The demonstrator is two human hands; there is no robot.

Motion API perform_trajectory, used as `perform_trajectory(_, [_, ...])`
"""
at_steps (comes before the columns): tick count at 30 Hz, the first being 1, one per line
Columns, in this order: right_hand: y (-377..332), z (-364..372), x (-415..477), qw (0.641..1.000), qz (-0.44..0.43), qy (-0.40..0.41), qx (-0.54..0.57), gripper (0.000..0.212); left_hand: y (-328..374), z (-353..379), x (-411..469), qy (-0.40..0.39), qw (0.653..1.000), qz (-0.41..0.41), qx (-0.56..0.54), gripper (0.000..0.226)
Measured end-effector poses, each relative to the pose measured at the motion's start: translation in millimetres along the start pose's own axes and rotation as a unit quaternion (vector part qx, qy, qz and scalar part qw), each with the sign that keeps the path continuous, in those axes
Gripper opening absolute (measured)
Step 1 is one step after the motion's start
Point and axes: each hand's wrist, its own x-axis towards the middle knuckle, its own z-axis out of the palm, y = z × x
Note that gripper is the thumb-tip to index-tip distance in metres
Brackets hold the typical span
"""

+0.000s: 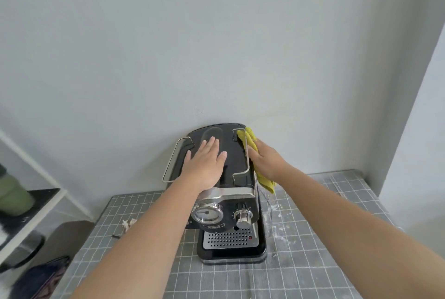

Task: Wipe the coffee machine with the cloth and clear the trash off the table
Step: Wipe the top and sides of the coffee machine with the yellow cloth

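Your right hand (pixel 263 157) is pressed flat against the right flank of the coffee machine (pixel 224 204), fingers together, pinning the yellow cloth (pixel 250 139) between palm and casing. The cloth bunches out beyond your fingertips at the machine's rear right corner, and another fold hangs below your wrist, down the side panel. It is a pressing hold, not a pinch; how the thumb lies you cannot tell, since the hand covers it.

Just left of that hand, across the chrome rail (pixel 246 154) that rims the top, your left hand (pixel 204 165) lies palm down and spread wide on the black top plate, fingers pointing toward the wall (pixel 216 45). It holds nothing and only bears on the machine.

Below your left wrist the machine's front shows a round gauge (pixel 207 213), with a chrome knob (pixel 243 218) beside it on the right, and under both a perforated drip tray (pixel 230 238).

The machine stands on a table under a grey checked cloth cover (pixel 313 262), its back close to the wall. Under your right forearm, just beside the machine's base, pale crumbs and smears (pixel 280 228) speckle the cover. On the far side, beneath your left forearm, a small crumpled scrap of paper (pixel 128 223) lies on the cover, with a thin dark sliver (pixel 116 236) near it.
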Motion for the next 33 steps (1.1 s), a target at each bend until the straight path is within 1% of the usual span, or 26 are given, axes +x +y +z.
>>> perform_trajectory(2, [1.7,-3.1,-3.5,1.000,-0.006,-0.011,-0.010,0.051,-0.2,0.3,1.5,-0.002,1.000,-0.002,-0.001,0.055])
perform_trajectory(3, [1.8,-3.6,-12.3,1.000,-0.024,-0.013,-0.004,0.050,-0.6,0.2,2.7,-0.003,1.000,-0.003,-0.002,0.055])
perform_trajectory(8, [12.0,11.1,-88.3,0.987,-0.157,-0.010,0.015,0.042,-0.9,1.0,9.7,-0.002,1.000,-0.001,-0.001,0.055])
perform_trajectory(11, [21.7,17.7,-96.0,0.979,-0.202,0.016,-0.033,0.041,-0.2,3.0,9.1,0.001,1.000,0.000,0.003,0.054])
perform_trajectory(12, [22.3,18.2,-87.2,0.980,-0.195,0.027,-0.043,0.042,0.0,3.4,8.7,0.002,1.000,0.000,0.006,0.054])
perform_trajectory(14, [17.6,17.1,-61.6,0.988,-0.147,0.041,-0.034,0.042,0.1,3.0,8.2,0.003,1.000,-0.002,0.010,0.054])
perform_trajectory(16, [10.6,17.1,-39.5,0.993,-0.105,0.040,-0.032,0.042,0.8,2.6,7.6,0.004,1.000,-0.003,0.014,0.054])
perform_trajectory(17, [7.2,18.0,-36.6,0.994,-0.101,0.035,-0.030,0.042,1.0,2.7,7.2,0.004,1.000,-0.003,0.015,0.054])
perform_trajectory(19, [6.2,20.3,-48.3,0.993,-0.118,0.027,-0.015,0.042,0.8,2.9,6.6,0.004,1.000,-0.003,0.015,0.054])
perform_trajectory(21, [11.1,23.9,-76.9,0.986,-0.168,0.026,0.005,0.042,0.1,3.1,7.2,0.003,1.000,-0.004,0.013,0.054])
perform_trajectory(23, [22.1,28.8,-102.9,0.979,-0.198,0.021,0.032,0.043,-0.5,3.2,7.7,0.002,1.000,-0.003,0.016,0.054])
perform_trajectory(25, [31.9,30.2,-115.6,0.975,-0.199,0.028,0.095,0.041,-0.4,1.7,9.0,0.002,1.000,-0.002,0.019,0.055])
perform_trajectory(26, [33.7,30.1,-117.3,0.969,-0.185,0.052,0.153,0.040,0.0,0.0,10.4,0.005,1.000,-0.002,0.018,0.055])
perform_trajectory(28, [26.2,22.2,-110.8,0.947,-0.108,0.115,0.281,0.037,1.3,-4.2,14.3,0.019,1.000,-0.003,0.011,0.055])
perform_trajectory(29, [20.5,15.7,-103.6,0.932,-0.072,0.143,0.325,0.036,3.3,-6.9,16.2,0.026,1.000,-0.001,0.006,0.056])
perform_trajectory(31, [8.1,1.2,-84.8,0.915,-0.033,0.169,0.365,0.037,9.8,-12.2,20.1,0.032,0.999,0.004,-0.009,0.056])
perform_trajectory(33, [-6.8,-6.0,-72.0,0.914,-0.046,0.159,0.369,0.038,18.8,-17.3,25.6,0.033,0.999,0.016,-0.024,0.056])
